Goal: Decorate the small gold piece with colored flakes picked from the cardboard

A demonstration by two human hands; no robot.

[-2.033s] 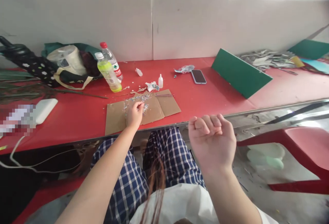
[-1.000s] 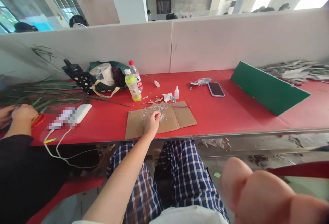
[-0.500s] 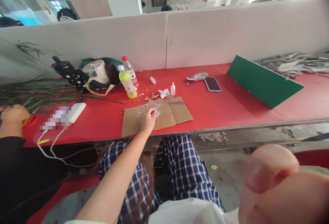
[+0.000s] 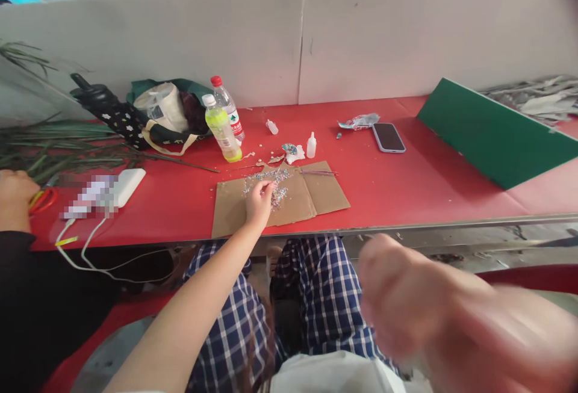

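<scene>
My left hand [image 4: 259, 201] is over the folded brown cardboard [image 4: 329, 193], its thumb and fingers pinched together among a scatter of tiny glittery bits [image 4: 279, 194]. Whatever is between the fingertips is too small to make out. Close to the camera at the right, my right hand [image 4: 419, 297] is a large blur above my lap, and its fingers cannot be read. A thin stick-like tool [image 4: 318, 172] lies across the cardboard's far edge. Just behind it are a crumpled white tissue [image 4: 295, 154], a small glittery piece [image 4: 289, 148] and a small white squeeze bottle [image 4: 311, 145].
Two drink bottles [image 4: 223, 128], a bag [image 4: 169, 116] and a black flowered flask [image 4: 111, 113] stand back left. A co-worker's hand [image 4: 15, 197] is near a white power bank [image 4: 129, 187] with cables. Rightward are a phone [image 4: 389, 138] and a green board [image 4: 492, 134].
The view has tilted down. My right hand has swung inward and lower, and is now blurred. My left hand stays pinched over the bits, shifted only slightly.
</scene>
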